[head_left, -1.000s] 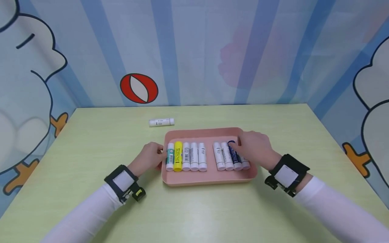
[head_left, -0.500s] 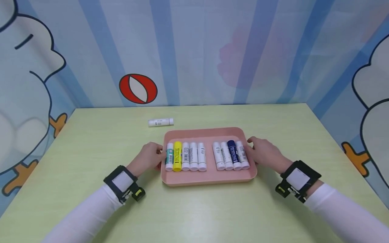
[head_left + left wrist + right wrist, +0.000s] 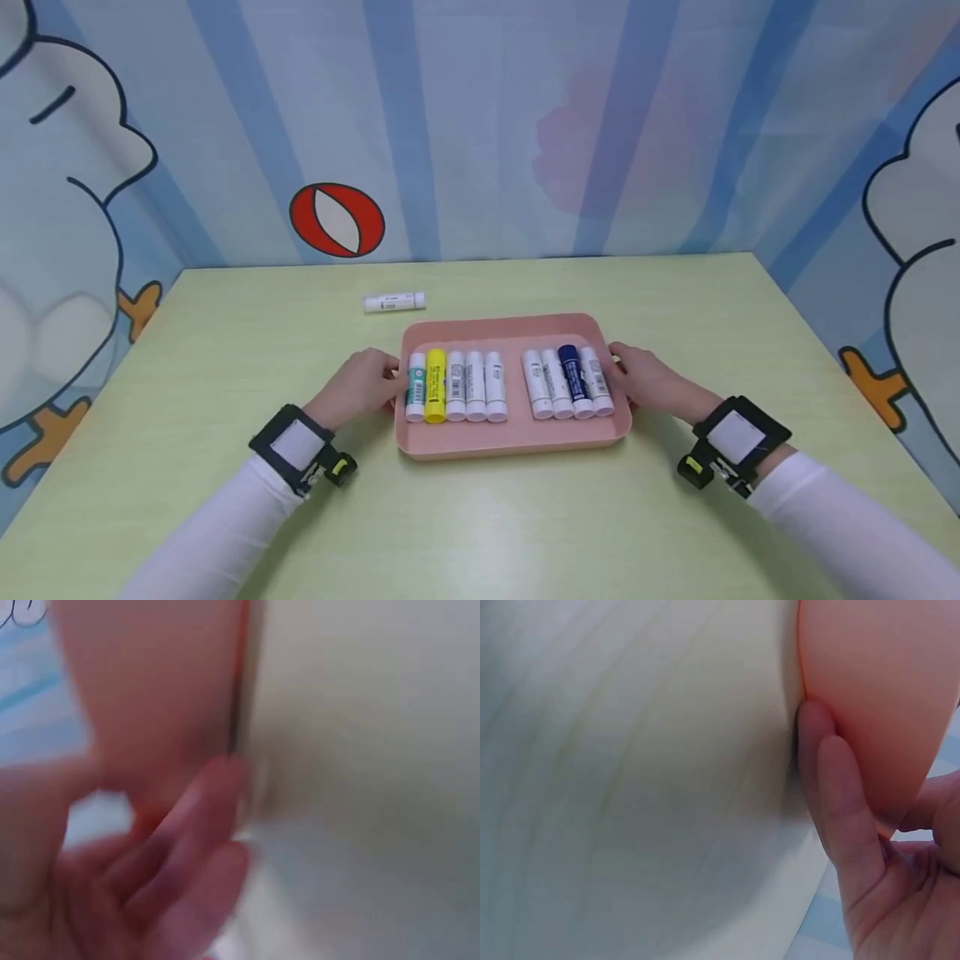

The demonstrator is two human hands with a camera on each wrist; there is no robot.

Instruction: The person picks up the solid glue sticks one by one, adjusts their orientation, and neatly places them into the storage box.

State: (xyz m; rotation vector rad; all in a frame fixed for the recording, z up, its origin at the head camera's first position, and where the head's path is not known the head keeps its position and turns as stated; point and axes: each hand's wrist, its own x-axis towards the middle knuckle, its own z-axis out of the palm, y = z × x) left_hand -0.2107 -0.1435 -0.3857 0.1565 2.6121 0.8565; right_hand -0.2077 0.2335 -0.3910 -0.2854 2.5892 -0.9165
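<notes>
A pink tray lies in front of me on the table, with two rows of glue sticks in it. The left group has a green-and-white glue stick, a yellow one and three white ones. In the right group a navy glue stick lies among white ones. My left hand grips the tray's left end. At the right end my right hand grips the rim, its fingers low against the tray's outer wall in the right wrist view. The left wrist view is blurred.
A lone white glue stick lies on the table behind the tray. The pale table ends at a blue striped backdrop with printed cartoon figures at both sides.
My right hand has left the glue sticks in the right group, moved outward and taken hold of the tray's right end. My left hand has stayed at the left end.
</notes>
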